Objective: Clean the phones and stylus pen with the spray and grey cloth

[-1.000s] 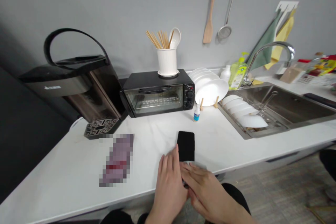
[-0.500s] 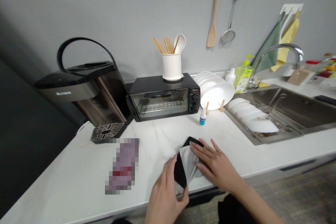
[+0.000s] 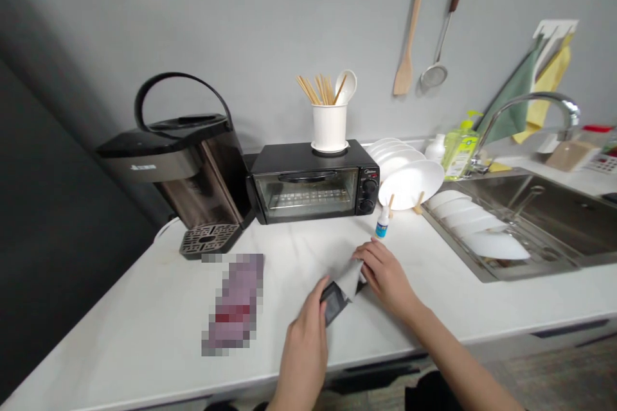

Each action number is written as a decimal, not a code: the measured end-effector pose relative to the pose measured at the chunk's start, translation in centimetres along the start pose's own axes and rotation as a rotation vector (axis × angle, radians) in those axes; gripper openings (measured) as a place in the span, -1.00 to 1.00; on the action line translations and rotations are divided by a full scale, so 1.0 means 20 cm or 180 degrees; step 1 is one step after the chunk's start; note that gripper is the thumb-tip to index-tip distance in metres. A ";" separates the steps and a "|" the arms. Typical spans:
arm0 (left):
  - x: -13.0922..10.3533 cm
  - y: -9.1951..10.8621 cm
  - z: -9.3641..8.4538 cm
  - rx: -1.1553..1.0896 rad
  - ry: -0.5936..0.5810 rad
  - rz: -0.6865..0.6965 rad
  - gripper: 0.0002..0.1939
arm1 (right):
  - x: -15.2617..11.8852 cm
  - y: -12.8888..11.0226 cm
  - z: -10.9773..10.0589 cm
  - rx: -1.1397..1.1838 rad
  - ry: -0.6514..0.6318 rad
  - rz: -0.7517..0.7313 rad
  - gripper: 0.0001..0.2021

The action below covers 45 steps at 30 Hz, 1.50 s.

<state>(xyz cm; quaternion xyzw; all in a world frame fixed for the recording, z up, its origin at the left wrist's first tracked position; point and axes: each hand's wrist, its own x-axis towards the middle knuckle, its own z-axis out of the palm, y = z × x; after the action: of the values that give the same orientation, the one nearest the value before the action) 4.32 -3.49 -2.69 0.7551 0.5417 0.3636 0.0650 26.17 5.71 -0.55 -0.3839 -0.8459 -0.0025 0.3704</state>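
Note:
A dark, flat, phone-like object (image 3: 333,303) is near the counter's front edge, partly covered by a grey cloth (image 3: 349,279). My left hand (image 3: 304,337) grips its left side, fingers closed along the edge. On the other side, the fingers of my right hand (image 3: 383,273) are bunched on the cloth, pinching it over the object's upper right part. The object's far end is hidden beneath the cloth and that hand. Just beyond my right hand stands a small white bottle (image 3: 382,223) with a blue label.
On the white counter (image 3: 154,327), a blurred-out purple item (image 3: 236,302) lies left of my hands. Behind are a water dispenser (image 3: 193,167) and a toaster oven (image 3: 313,189). White plates (image 3: 412,183) stand in a rack beside the sink (image 3: 569,212).
My right hand has gone from lying spread over the cloth to bunching it between its fingers. The cloth is more gathered, and a grey face of the dark object shows. The view has shifted left.

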 end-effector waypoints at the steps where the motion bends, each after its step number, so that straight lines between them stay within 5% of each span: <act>1: 0.01 0.00 0.01 0.0079 0.0063 -0.0071 -0.55 | 0.02 -0.01 0.04 -0.0104 0.0000 0.0082 -0.74; 6: 0.01 0.00 0.03 0.0353 -0.0068 -0.0345 -0.24 | 0.05 -0.01 0.13 -0.0335 -0.0170 0.0274 -0.73; 12: 0.00 0.00 0.04 0.0383 -0.0137 -0.0520 -0.38 | -0.15 -0.18 0.05 -0.0281 -0.0890 -0.0219 -0.50; 15: 0.01 0.01 0.03 0.0272 -0.0269 -0.0607 -0.39 | -0.25 -0.22 -0.01 -0.0438 -0.1247 -0.0104 -0.36; 19: 0.03 0.02 0.02 0.0201 -0.0344 -0.0581 -0.38 | -0.27 -0.27 0.00 -0.0753 -0.0962 0.0376 -0.39; 24: 0.04 -0.01 0.02 0.0303 -0.0380 -0.0395 -0.53 | -0.25 -0.34 0.06 -0.0350 -0.1129 -0.0189 -0.16; 29: 0.04 0.00 0.01 0.0273 -0.0262 -0.0303 -0.37 | -0.28 -0.18 0.04 -0.1141 -0.0522 0.0713 -0.08; 34: 0.04 0.01 0.00 0.0361 -0.0311 -0.0338 -0.38 | -0.31 -0.23 0.03 -0.0592 -0.1032 -0.0069 0.03; 40: 0.05 0.02 -0.01 0.0387 -0.0310 -0.0240 -0.36 | -0.26 -0.21 0.01 -0.0773 -0.0805 0.0609 -0.08; 45: 0.05 0.04 -0.02 0.0519 -0.0423 -0.0347 -0.47 | -0.26 -0.28 0.02 -0.0133 -0.1185 -0.0125 -0.03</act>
<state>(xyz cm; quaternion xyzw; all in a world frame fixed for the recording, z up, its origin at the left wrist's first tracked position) 4.78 -3.03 -1.51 0.7497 0.6042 0.2635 0.0588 24.52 -1.61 -2.51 -0.3687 -0.9069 0.0437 0.1993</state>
